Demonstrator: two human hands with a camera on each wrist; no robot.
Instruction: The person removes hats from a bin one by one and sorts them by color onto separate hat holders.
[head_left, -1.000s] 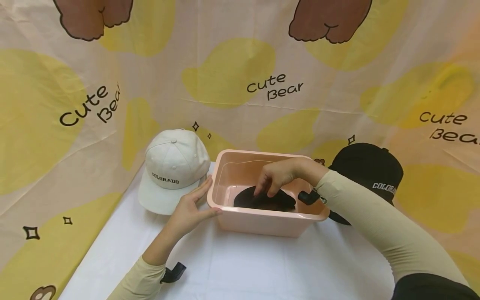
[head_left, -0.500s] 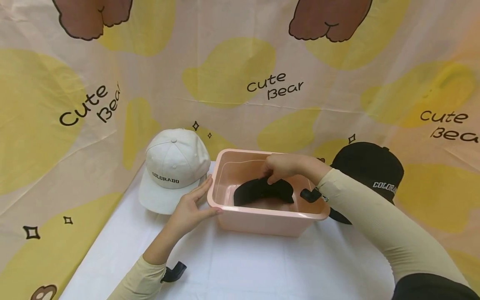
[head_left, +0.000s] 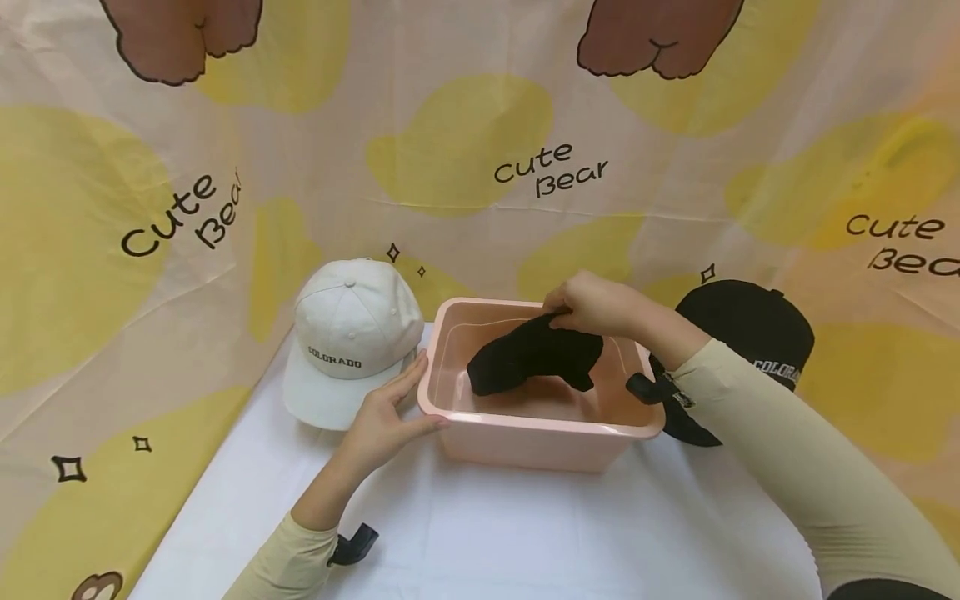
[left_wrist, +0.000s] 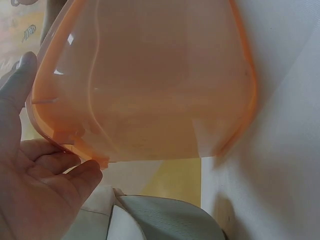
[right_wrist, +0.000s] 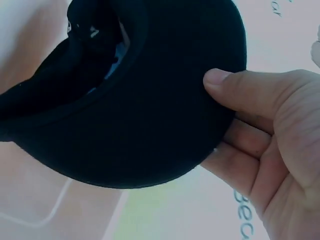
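Note:
A pink plastic tub [head_left: 525, 448] stands on the table, its mouth facing up. My right hand [head_left: 602, 307] pinches a black cap [head_left: 534, 354] by the brim and holds it inside the tub, close to the back rim. In the right wrist view the thumb lies on one face of the black brim [right_wrist: 160, 135], with fingers behind it; the cap's crown hangs folded. With my left hand [head_left: 381, 429] I grip the tub's left rim. From the left wrist view, the thumb and curled fingers sit at the rim of the translucent tub [left_wrist: 155, 85].
A white cap [head_left: 352, 321] marked COLORADO rests left of the tub, near my left hand. Another black cap [head_left: 738, 329] stands to the right, partly behind my right forearm. A white cloth [head_left: 517, 533] covers the table, and a patterned curtain [head_left: 450, 142] hangs behind.
My right hand has taken the black cap by its brim and raised it up and back within the tub. The left hand keeps its hold on the rim.

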